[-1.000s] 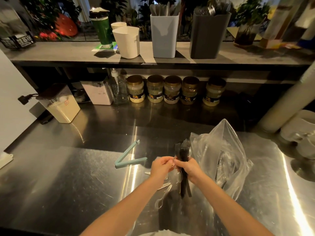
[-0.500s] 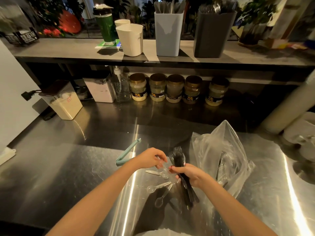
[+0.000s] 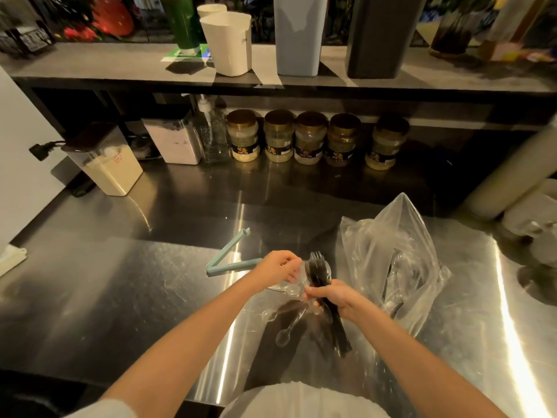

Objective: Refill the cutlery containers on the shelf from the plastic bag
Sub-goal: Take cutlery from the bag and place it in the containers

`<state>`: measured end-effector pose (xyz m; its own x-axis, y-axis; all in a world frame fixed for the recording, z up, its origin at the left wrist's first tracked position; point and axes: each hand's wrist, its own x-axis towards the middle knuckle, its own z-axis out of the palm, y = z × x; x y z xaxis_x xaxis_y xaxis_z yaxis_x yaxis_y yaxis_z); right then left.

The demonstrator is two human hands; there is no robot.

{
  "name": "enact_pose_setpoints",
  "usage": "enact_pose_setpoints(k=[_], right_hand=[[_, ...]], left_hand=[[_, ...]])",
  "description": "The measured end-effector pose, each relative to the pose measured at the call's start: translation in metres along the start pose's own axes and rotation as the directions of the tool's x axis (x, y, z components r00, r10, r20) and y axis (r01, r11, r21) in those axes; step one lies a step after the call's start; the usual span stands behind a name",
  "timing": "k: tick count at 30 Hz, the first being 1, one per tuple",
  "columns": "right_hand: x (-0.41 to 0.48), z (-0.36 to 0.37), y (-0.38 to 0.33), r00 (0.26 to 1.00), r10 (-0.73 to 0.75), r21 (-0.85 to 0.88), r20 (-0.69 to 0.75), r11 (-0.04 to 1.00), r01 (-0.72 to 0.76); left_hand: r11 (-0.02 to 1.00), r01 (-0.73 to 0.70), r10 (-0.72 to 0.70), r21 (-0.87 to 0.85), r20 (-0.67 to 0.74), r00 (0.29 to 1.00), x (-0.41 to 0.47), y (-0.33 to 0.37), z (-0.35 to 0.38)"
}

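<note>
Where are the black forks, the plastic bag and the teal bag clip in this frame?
black forks [image 3: 317, 265], head view, on the tines above the right hand.
plastic bag [image 3: 402, 233], head view, on its raised clear upper wall.
teal bag clip [image 3: 229, 250], head view, on its upper arm.

Brushed steel counter [image 3: 126, 297], streaked with glare. Along its back, five gold-lidded jars [image 3: 310, 137] in a row, powders in them from pale to brown. Just left of the jars, a clear pump bottle [image 3: 212, 137], then a square box of white powder [image 3: 177, 140]. Further left and nearer, a dark-lidded box of cream powder [image 3: 105, 164], with a black plug [image 3: 39, 150] beside it. Mid-counter, a pale green clip [image 3: 232, 266] lying open in a V. Higher up, a green tumbler [image 3: 182, 24] and a potted plant [image 3: 450, 31].
</note>
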<state>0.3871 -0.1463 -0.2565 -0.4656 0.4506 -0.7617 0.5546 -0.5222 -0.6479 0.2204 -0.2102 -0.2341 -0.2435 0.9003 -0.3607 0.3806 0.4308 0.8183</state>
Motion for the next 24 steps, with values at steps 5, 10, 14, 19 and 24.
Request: enact_pose_setpoints(k=[5, 10, 14, 19, 24], right_hand=[[0.0, 0.0, 0.008, 0.997, -0.013, 0.102, -0.074, 0.995, 0.02], [-0.011, 0.005, 0.01, 0.994, -0.016, 0.175, -0.111, 0.984, 0.035], [-0.014, 0.004, 0.017, 0.992, -0.007, 0.238, -0.124, 0.971, 0.037], [-0.018, 0.002, 0.02, 0.995, 0.007, 0.243, -0.095, 0.97, 0.016], [-0.017, 0.002, 0.024, 0.996, 0.0, 0.194, -0.094, 0.981, 0.018]], left_hand=[[0.812, 0.014, -0.001, 0.583, -0.022, 1.0, -0.003, -0.036, 0.002], [0.723, 0.099, -0.037, 0.684, -0.105, 0.994, -0.014, -0.044, 0.015], [0.891, 0.226, -0.172, 0.393, -0.168, 0.971, -0.022, -0.043, 0.019], [0.897, 0.442, -0.439, 0.012, -0.095, 0.893, -0.036, -0.039, 0.025], [0.648, 0.514, -0.676, -0.562, -0.113, 0.729, -0.06, -0.032, 0.067]])
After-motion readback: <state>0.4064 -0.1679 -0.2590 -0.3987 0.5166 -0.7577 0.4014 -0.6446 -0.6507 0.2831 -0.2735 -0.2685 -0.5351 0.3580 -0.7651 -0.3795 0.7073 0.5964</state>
